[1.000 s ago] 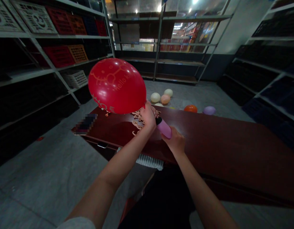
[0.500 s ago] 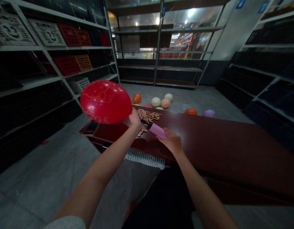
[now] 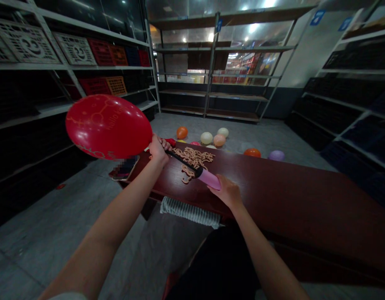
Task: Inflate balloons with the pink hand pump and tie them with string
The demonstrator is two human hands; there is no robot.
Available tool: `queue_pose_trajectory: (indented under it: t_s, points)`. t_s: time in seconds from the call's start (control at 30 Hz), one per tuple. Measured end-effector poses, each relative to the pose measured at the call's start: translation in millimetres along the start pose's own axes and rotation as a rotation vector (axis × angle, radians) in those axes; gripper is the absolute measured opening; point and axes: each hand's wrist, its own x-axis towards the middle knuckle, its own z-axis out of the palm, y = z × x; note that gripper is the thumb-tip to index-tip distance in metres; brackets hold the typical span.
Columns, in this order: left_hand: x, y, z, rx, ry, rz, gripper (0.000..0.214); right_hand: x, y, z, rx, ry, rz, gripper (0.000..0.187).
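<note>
My left hand (image 3: 158,148) is closed around the neck of a big red balloon (image 3: 108,126), which floats out to the left above the table's end. The balloon's neck sits on the black rod of a pink hand pump (image 3: 207,178). My right hand (image 3: 228,193) grips the pink barrel of that pump over the dark red-brown table (image 3: 289,196). The rod shows stretched out between the two hands. A heap of pale uninflated balloons (image 3: 194,160) lies on the table just behind the pump.
Several inflated balloons (image 3: 211,137) in orange, cream and purple lie on the grey floor beyond the table. Metal shelving with plastic crates (image 3: 101,52) lines the left side and back; dark shelves stand at the right. A blurred-out flat object (image 3: 125,168) lies at the table's left end.
The balloon and my left hand have moved left and away from the pump barrel. The black rod, hidden a second ago, is now drawn out long between my hands.
</note>
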Motion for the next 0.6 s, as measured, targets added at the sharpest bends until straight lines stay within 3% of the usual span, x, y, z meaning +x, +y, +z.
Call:
queue_pose_trajectory:
  t_s: [0.2, 0.37, 0.6]
  points:
    - [-7, -28, 23.9, -0.045, 0.047, 0.107, 0.052, -1, 10, 8, -0.04, 0.089, 0.104, 0.037]
    - [-22, -58, 43.8, -0.016, -0.013, 0.089, 0.056, 0, 13, 10, -0.036, 0.11, 0.146, 0.04]
    - [-57, -127, 57.3, 0.082, -0.08, -0.004, 0.06, 2, 14, 11, -0.019, 0.143, 0.219, 0.044]
